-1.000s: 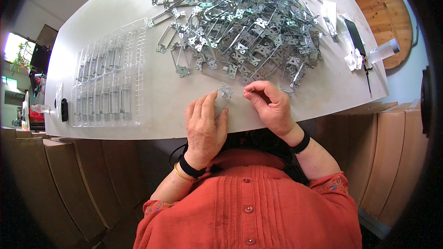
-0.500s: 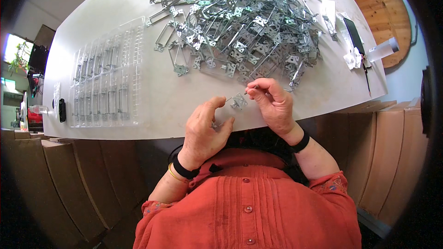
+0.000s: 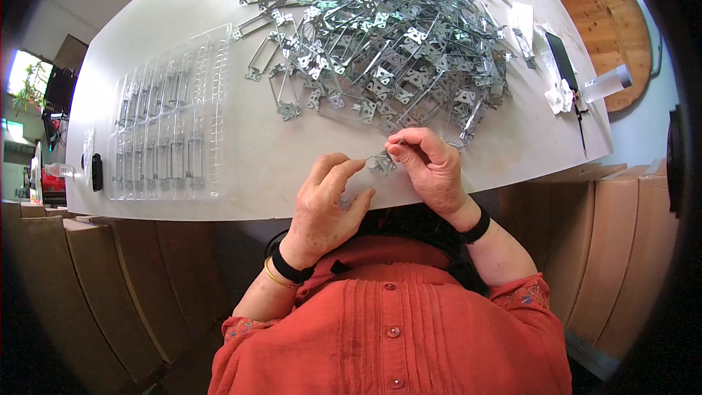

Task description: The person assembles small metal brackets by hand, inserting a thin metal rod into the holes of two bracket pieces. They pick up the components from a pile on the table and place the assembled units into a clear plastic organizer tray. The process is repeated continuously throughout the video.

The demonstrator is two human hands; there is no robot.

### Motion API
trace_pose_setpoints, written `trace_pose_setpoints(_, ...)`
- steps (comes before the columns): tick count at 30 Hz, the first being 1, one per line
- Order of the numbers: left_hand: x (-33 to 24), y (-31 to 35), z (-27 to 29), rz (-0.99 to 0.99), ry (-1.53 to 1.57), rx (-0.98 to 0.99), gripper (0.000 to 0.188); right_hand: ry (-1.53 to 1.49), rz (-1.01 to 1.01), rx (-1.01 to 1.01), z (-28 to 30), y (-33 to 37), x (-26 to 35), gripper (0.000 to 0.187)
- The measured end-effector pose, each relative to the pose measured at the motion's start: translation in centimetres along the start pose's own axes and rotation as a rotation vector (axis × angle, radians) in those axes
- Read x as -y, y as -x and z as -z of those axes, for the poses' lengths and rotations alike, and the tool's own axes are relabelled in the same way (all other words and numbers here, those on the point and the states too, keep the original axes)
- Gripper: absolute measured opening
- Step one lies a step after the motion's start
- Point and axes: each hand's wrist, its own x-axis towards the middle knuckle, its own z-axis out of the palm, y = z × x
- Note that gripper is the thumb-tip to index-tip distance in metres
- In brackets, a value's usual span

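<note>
My left hand (image 3: pixel 326 208) is curled at the table's near edge, its fingers and thumb around a small metal bracket (image 3: pixel 381 164). The bracket's plate end, with cut-outs, sticks out to the right of the fingertips; the rest is mostly hidden by the hand. My right hand (image 3: pixel 433 170) pinches a small, thin dark piece between thumb and forefinger, right against the bracket's plate end. Most of that piece is covered by the fingertips. Just beyond both hands lies a large heap of similar metal brackets (image 3: pixel 387 77).
A clear plastic tray (image 3: pixel 218 113) holding rows of brackets lies on the white table (image 3: pixel 256 168) at left. At right are a dark flat device (image 3: pixel 560 58), a translucent cylinder (image 3: pixel 608 83) and crumpled white paper (image 3: pixel 559 97). Cardboard boxes (image 3: pixel 618 238) stand below the table on both sides.
My right hand has shifted slightly left, bringing its pinched fingertips and the thin piece up to the bracket. My left hand still holds the bracket, its fingers slightly shifted.
</note>
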Motion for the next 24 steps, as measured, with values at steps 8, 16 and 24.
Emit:
trace_pose_setpoints(8, 0.5, 0.0, -0.5, -0.064, -0.023, -0.054, 0.048, 0.066, 0.048, 0.011, 0.0, -0.2, 0.6, 0.013)
trace_pose_setpoints(16, 1.5, 0.0, -0.7, -0.145, -0.020, -0.102, 0.053, 0.103, 0.025, 0.025, 0.1, -0.2, 0.6, 0.015)
trace_pose_setpoints(24, 1.9, 0.2, -1.0, -0.129, 0.022, -0.113, 0.054, 0.135, 0.098, 0.036, 0.1, -0.5, 0.7, 0.016)
